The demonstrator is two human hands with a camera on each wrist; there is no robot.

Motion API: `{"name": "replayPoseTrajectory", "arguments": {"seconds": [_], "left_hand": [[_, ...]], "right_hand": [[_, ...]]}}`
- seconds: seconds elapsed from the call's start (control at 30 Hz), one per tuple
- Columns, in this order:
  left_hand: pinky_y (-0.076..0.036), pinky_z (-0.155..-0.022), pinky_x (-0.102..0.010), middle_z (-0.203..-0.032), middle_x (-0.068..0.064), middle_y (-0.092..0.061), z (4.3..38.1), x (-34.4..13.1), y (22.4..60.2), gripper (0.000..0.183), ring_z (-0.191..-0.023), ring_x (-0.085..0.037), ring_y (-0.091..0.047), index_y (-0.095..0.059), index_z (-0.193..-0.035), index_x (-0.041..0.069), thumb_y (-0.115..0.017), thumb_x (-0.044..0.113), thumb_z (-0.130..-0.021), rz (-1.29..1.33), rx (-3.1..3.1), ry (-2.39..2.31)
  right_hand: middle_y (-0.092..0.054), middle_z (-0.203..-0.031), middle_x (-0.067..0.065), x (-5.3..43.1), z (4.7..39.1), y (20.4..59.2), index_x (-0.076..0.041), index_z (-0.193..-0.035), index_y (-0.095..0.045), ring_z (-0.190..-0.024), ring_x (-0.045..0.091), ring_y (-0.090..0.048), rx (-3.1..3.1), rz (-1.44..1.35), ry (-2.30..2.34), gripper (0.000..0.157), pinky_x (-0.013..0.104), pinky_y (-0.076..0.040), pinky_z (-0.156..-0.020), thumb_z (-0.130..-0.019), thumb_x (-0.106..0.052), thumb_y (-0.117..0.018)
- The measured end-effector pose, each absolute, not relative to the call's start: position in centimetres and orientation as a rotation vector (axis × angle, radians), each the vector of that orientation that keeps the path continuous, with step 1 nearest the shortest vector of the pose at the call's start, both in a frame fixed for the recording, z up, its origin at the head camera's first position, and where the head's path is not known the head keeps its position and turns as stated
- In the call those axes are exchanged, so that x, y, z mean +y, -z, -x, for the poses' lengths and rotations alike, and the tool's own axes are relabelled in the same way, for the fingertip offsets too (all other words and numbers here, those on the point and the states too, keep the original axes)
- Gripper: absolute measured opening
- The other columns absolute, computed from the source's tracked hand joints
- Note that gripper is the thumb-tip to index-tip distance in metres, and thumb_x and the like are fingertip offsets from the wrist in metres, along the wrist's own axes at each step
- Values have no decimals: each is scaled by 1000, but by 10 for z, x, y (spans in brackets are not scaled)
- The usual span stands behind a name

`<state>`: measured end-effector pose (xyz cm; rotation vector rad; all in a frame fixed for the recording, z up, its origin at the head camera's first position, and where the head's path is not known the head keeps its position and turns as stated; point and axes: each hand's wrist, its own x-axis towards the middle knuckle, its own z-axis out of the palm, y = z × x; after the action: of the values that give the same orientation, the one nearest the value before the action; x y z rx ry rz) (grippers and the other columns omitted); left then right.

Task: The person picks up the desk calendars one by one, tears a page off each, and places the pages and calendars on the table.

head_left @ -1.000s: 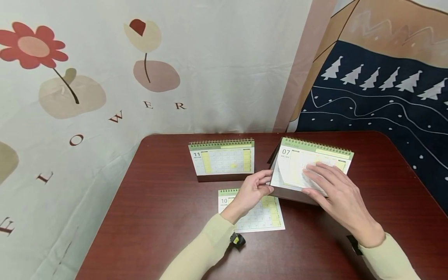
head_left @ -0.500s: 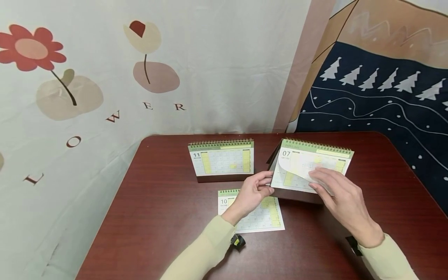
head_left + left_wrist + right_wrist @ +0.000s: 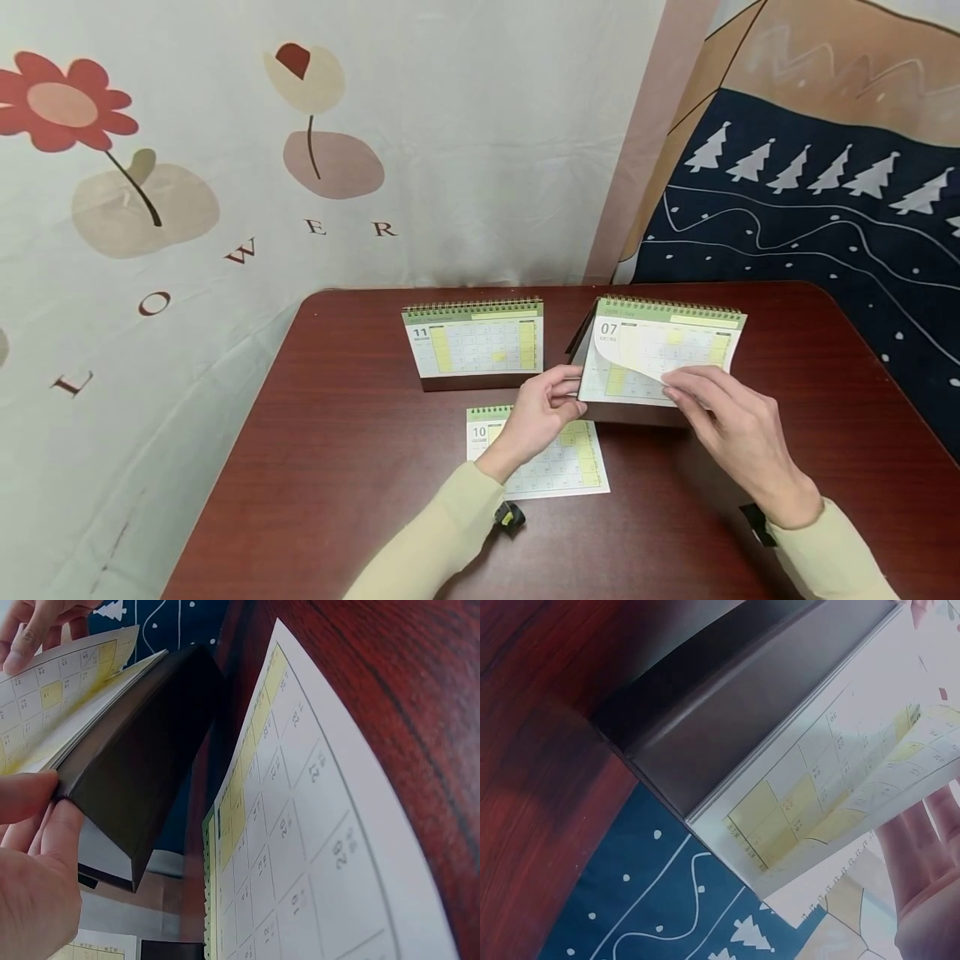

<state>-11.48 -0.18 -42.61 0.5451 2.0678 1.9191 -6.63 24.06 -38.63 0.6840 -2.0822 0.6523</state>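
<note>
A desk calendar [image 3: 615, 385] showing page 07 stands at the table's back right, on a dark brown stand [image 3: 142, 750]. My left hand [image 3: 534, 414] holds its lower left corner, with the thumb in front and fingers at the side. My right hand [image 3: 738, 429] pinches the lower edge of the calendar's top page [image 3: 652, 346] between thumb and fingers. That page curls up from the left, and another yellow-striped sheet shows beneath it. In the right wrist view the lifted page [image 3: 922, 761] bows away from the sheet under it, near my fingers [image 3: 911, 847].
A second desk calendar [image 3: 480, 343], page 11, stands to the left. A loose page 10 [image 3: 555, 467] with a torn-hole top edge lies in front, partly under my left forearm. Printed cloths [image 3: 487, 150] hang behind the dark red table [image 3: 337, 467].
My right hand lay spread over the page one second ago; it now pinches the page's lower edge. The page's left side has curled up, and the calendar has shifted slightly left.
</note>
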Motion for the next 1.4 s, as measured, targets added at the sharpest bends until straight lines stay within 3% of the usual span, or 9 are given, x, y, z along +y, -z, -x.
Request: {"name": "replayPoseTrajectory", "arguments": {"seconds": [0.2,0.37,0.5,0.63,0.73,0.87,1.0,1.23,1.4], "left_hand": [[-53,-81,-25,-115,-15,-66,114,0,424,44,-94,-18,-68,-56,-123,3,-65,-11,-82,-582,2092,-1899],[-53,-80,-23,-118,-16,-65,112,2,422,44,-94,-17,-67,-54,-120,6,-64,-12,-81,-593,2160,-1831],[-53,-80,-23,-120,-17,-64,112,2,421,45,-97,-20,-67,-52,-120,6,-64,-12,-81,-582,2185,-1798],[-53,-80,-24,-123,-21,-61,112,2,420,56,-97,-20,-67,-50,-132,7,-64,-11,-82,-560,2190,-1781],[-53,-80,-24,-125,-23,-60,113,2,420,63,-96,-18,-67,-46,-140,7,-64,-11,-82,-537,2172,-1780],[-53,-80,-23,-120,-19,-64,114,2,421,61,-94,-16,-68,-49,-138,7,-64,-11,-82,-512,2157,-1785],[-54,-78,-24,-113,-16,-67,114,2,422,57,-93,-16,-68,-51,-135,7,-64,-11,-82,-503,2170,-1786],[-54,-74,-24,-116,-12,-65,114,1,420,57,-89,-13,-67,-52,-133,10,-64,-11,-81,-488,2197,-1783],[-54,-70,-24,-105,-4,-58,113,1,420,55,-85,-13,-67,-53,-130,12,-64,-11,-81,-483,2261,-1745]], "right_hand": [[-69,-84,0,243,67,386,-8,-92,-75,-66,13,-63,-2071,-678,-632,36,25,-47,-53,-98,-36,-55],[-69,-84,3,248,65,384,-6,-91,-74,-65,11,-60,-2115,-614,-639,40,17,-44,-50,-99,-40,-53],[-69,-85,5,251,64,380,-5,-92,-73,-70,10,-60,-2136,-562,-663,42,7,-45,-60,-98,-41,-53],[-69,-86,7,254,65,376,-3,-93,-73,-73,13,-62,-2120,-524,-682,43,5,-44,-73,-98,-41,-54],[-68,-85,9,256,66,373,-1,-93,-73,-71,14,-60,-2089,-497,-692,37,4,-42,-75,-96,-35,-60],[-68,-85,13,260,68,370,2,-94,-73,-71,6,-55,-2061,-429,-745,13,4,-40,-73,-86,-9,-73],[-68,-87,15,263,70,367,2,-96,-72,-77,-3,-53,-2075,-350,-801,24,4,-40,-74,-74,9,-77],[-69,-87,15,259,76,360,2,-96,-73,-75,-1,-51,-2065,-311,-803,23,5,-38,-70,-75,9,-77],[-69,-88,15,256,79,356,3,-96,-72,-76,-4,-52,-2056,-255,-807,19,3,-38,-68,-78,6,-76]]}}
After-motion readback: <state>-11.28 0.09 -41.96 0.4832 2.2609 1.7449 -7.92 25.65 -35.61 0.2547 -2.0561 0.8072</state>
